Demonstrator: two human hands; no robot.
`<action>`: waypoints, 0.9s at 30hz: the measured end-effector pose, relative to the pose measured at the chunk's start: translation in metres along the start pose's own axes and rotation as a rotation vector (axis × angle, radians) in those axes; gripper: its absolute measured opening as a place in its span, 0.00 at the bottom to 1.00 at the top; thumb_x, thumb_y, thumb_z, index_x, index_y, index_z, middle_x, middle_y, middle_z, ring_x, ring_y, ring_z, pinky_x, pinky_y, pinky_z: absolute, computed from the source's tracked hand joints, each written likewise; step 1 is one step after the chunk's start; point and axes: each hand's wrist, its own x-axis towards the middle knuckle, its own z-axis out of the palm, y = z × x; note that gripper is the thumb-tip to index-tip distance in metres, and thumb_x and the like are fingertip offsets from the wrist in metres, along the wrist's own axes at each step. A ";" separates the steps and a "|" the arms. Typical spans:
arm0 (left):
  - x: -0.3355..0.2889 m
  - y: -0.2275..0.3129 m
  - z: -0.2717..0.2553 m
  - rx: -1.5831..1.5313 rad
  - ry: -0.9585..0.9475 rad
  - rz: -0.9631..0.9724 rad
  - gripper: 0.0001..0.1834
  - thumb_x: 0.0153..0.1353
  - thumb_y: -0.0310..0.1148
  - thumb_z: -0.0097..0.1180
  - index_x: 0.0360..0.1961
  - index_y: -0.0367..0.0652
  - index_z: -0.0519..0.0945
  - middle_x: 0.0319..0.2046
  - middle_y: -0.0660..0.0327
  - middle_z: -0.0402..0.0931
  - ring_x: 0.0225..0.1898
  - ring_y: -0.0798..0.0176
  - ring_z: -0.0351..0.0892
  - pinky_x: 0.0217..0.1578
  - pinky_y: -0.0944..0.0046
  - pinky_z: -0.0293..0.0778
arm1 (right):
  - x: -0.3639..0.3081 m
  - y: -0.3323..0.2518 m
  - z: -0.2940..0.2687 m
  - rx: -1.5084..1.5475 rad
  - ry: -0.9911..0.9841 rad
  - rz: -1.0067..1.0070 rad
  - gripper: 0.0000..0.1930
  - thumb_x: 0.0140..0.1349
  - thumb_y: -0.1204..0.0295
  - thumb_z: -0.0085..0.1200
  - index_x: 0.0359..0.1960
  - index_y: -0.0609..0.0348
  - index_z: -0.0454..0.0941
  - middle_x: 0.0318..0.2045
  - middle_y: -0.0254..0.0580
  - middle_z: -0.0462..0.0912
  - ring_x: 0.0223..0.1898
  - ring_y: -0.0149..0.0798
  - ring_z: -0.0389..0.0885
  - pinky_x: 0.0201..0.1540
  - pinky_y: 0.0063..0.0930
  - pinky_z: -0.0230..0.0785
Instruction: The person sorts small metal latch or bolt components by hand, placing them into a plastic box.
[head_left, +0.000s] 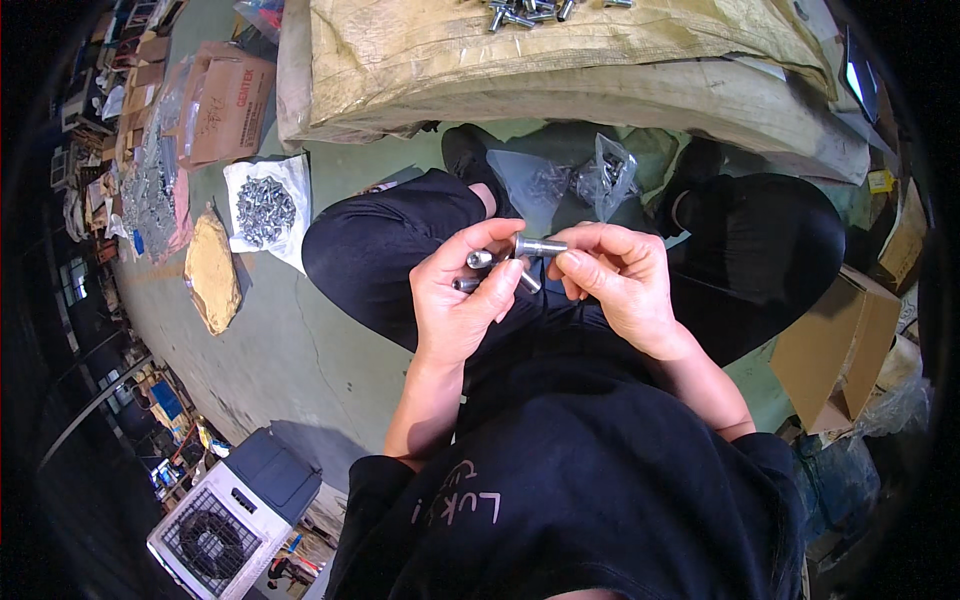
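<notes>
In front of my lap, my left hand [456, 300] is closed around several shiny metal bolts. One bolt end [480, 259] pokes out by the fingers, and another bolt [528, 281] slants below. A flanged metal bolt [542, 247] lies level between both hands, its wide end at my left fingertips. My right hand [625, 285] pinches the other end of that bolt between thumb and fingers. Whether it carries anything on its tip is too small to tell. On the yellowish covered surface [590, 45] ahead lies a pile of similar bolts [525, 14].
Clear plastic bags [607, 178] with metal parts lie between my feet. To the left, small metal pieces [265, 210] rest on a white sheet, near a tan packet [211, 272] and a cardboard box [228, 105]. An open carton [835, 350] stands right; an air cooler [215, 535] stands lower left.
</notes>
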 end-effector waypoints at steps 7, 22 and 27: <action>0.001 0.002 0.000 -0.036 -0.003 -0.015 0.16 0.52 0.18 0.53 0.44 0.33 0.72 0.27 0.61 0.74 0.16 0.79 0.64 0.14 0.80 0.59 | 0.000 -0.003 0.002 -0.005 0.004 -0.005 0.10 0.55 0.76 0.53 0.38 0.67 0.75 0.27 0.38 0.78 0.24 0.22 0.72 0.26 0.14 0.66; 0.001 0.000 -0.002 -0.150 -0.034 -0.016 0.16 0.53 0.17 0.50 0.45 0.31 0.71 0.27 0.59 0.74 0.16 0.78 0.64 0.13 0.78 0.61 | 0.001 0.003 0.005 -0.034 0.004 -0.146 0.10 0.51 0.82 0.54 0.37 0.68 0.75 0.28 0.38 0.76 0.27 0.25 0.73 0.28 0.14 0.66; 0.001 -0.001 -0.002 -0.209 -0.061 -0.030 0.16 0.54 0.20 0.50 0.45 0.31 0.70 0.27 0.56 0.74 0.16 0.76 0.66 0.13 0.77 0.62 | 0.001 0.004 0.005 -0.205 0.010 -0.298 0.10 0.49 0.83 0.55 0.36 0.68 0.75 0.29 0.42 0.77 0.28 0.28 0.74 0.30 0.17 0.68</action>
